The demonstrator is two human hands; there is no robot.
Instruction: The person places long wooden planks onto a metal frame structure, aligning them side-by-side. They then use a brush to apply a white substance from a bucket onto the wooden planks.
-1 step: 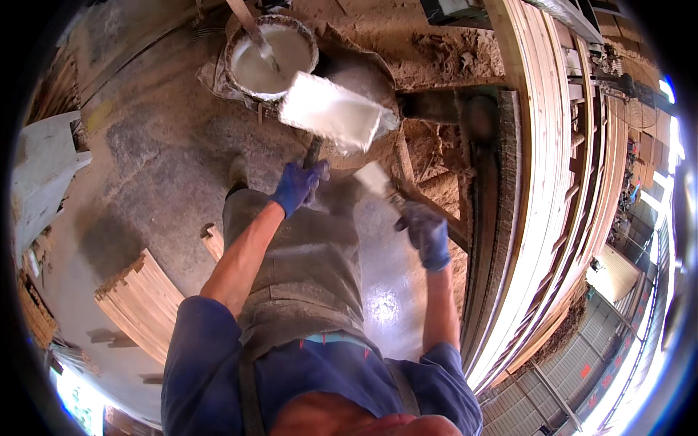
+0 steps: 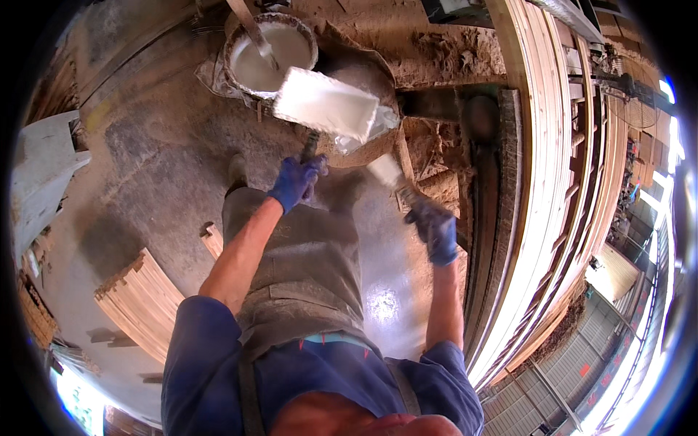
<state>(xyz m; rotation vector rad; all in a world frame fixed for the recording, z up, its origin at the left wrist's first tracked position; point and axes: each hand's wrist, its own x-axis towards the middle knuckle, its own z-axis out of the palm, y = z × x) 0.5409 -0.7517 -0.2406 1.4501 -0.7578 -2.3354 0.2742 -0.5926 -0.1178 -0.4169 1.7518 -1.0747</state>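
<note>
My left hand [image 2: 297, 182], in a blue glove, grips the dark handle under a flat rectangular board coated with white paste [image 2: 327, 103], held out in front of me. To its right, my right hand [image 2: 435, 229], also blue-gloved, holds a wide scraper [image 2: 385, 172] whose blade is smeared white and points toward the board. Beyond the board stands a round bucket of white paste [image 2: 270, 45] with a stick [image 2: 251, 29] leaning in it.
A tall stack of long pale wooden planks [image 2: 538, 182] runs along my right side. Short planks [image 2: 142, 301] lie stacked on the dusty concrete floor at lower left. Heaps of sawdust [image 2: 443, 43] lie behind the bucket. A pale sheet [image 2: 43, 174] lies at far left.
</note>
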